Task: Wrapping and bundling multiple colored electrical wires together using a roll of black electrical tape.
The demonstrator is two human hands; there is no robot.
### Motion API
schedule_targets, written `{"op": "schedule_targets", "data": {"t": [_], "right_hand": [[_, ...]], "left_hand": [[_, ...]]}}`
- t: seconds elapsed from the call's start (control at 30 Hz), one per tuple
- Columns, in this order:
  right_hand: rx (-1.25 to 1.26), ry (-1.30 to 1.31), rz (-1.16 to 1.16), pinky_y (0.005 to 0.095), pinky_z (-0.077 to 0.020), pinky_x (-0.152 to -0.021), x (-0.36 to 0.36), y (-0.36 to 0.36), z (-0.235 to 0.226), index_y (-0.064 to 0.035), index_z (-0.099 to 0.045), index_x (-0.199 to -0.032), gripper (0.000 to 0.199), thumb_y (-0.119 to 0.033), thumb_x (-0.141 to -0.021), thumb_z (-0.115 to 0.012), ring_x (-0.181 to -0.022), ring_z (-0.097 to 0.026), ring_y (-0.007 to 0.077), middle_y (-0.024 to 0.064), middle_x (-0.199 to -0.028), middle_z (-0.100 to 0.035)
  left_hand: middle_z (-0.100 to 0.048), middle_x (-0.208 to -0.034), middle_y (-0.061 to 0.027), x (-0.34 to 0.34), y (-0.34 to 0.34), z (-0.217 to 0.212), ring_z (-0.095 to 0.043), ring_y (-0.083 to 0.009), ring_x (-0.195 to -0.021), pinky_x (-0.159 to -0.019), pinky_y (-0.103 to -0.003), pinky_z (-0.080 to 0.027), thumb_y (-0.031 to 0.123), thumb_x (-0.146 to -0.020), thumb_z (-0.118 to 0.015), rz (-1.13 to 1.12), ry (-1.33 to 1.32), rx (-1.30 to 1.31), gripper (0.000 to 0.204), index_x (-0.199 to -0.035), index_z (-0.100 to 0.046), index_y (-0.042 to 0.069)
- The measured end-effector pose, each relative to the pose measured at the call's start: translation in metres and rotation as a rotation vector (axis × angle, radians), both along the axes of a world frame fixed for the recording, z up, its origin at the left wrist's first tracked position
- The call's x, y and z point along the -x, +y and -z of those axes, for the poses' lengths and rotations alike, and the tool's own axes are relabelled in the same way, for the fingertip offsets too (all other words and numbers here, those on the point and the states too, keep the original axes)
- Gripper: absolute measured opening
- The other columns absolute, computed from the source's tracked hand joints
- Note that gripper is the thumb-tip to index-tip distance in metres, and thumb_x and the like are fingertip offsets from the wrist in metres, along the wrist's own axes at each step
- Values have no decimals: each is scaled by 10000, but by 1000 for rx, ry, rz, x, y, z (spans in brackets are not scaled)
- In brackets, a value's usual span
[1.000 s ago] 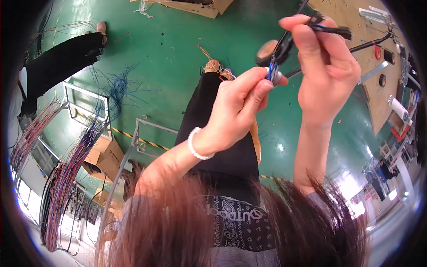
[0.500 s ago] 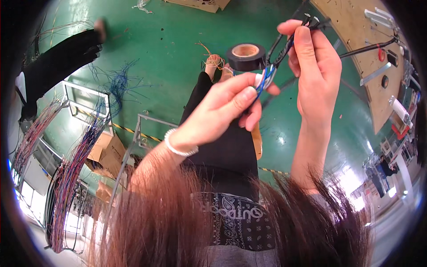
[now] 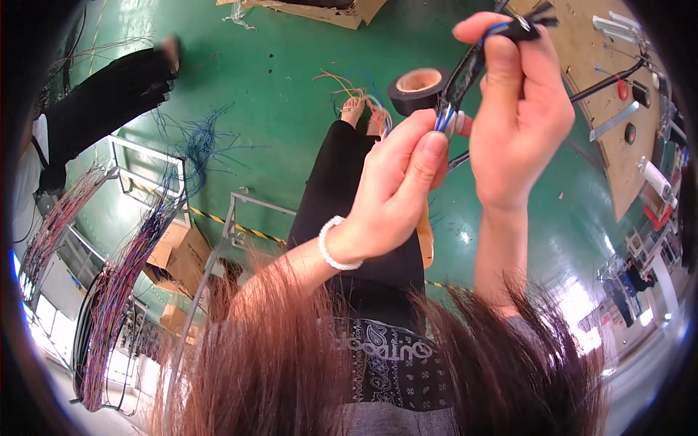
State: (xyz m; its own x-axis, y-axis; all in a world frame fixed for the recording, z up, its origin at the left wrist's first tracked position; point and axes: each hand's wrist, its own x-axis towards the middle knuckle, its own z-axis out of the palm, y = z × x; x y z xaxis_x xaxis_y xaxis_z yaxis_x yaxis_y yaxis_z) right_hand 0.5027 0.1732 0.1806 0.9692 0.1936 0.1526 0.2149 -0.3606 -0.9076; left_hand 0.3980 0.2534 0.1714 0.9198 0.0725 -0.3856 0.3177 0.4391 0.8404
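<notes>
And here's your left hand (image 3: 396, 189), thumb and fingers pinched tight on blue and white wires (image 3: 444, 120)! Your right hand (image 3: 520, 131) has its fingers closed round the black end above. Between your 2 hands slants the black bundle (image 3: 464, 78), tape roll (image 3: 418, 98) just left. Beyond: green floor (image 3: 240, 80), worktop (image 3: 618, 171) off right.

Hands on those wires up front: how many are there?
2: the left hand pinches the blue and white wires; the right hand holds a black part farther up. No other hand shows there.
</notes>
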Motion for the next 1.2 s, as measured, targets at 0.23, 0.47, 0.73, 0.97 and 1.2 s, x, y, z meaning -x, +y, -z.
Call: {"op": "schedule_targets", "data": {"t": [0.23, 0.47, 0.73, 0.97, 1.2], "right_hand": [[101, 31, -12, 172, -320, -599, -1, -2, 3, -19, -671, -933, 154, -84, -970, -537, -679, -416, 7, -56, -788, -580], [180, 2, -67, 182, -324, -657, -7, -21, 4, -32, -715, -964, 147, -126, -946, -603, -774, -397, 31, -56, -917, -482], [-76, 278, 185, 198, -348, -689, 0, -19, 23, -53, -733, -948, 154, -138, -946, -604, -806, -415, 32, -25, -932, -480], [132, 82, 77, 214, -437, -761, -4, -25, 34, -21, -716, -953, 143, -127, -931, -622, -818, -535, 82, 5, -1013, -532], [-767, 215, -21, 389, -437, -963, 27, -48, 57, -35, -454, -1253, 437, -210, -907, -657, -1166, -530, 222, 130, -1400, -374]], "left_hand": [[-362, -655, 92, 4, -12, 3, -297, -6, -529, -473, -187, -220, 231, -1039, -424, -104, 25, 114, 334, -1235, -511, -24], [-414, -628, 98, -2, -15, -2, -308, 15, -535, -469, -177, -245, 175, -1012, -496, -120, 187, 60, 206, -1022, -634, 23], [-372, -582, 95, -5, -15, -3, -274, 1, -482, -446, -197, -219, 218, -1033, -444, -114, 253, 287, 276, -1031, -619, 4], [-318, -519, 90, -12, -11, -7, -228, -14, -432, -408, -212, -187, 245, -1042, -416, -128, 349, 312, 315, -933, -593, 7], [-283, -521, 90, -16, 7, -22, -187, -22, -422, -408, -227, -167, 265, -1038, -418, -60, 414, 455, 308, -871, -542, 37]]}}
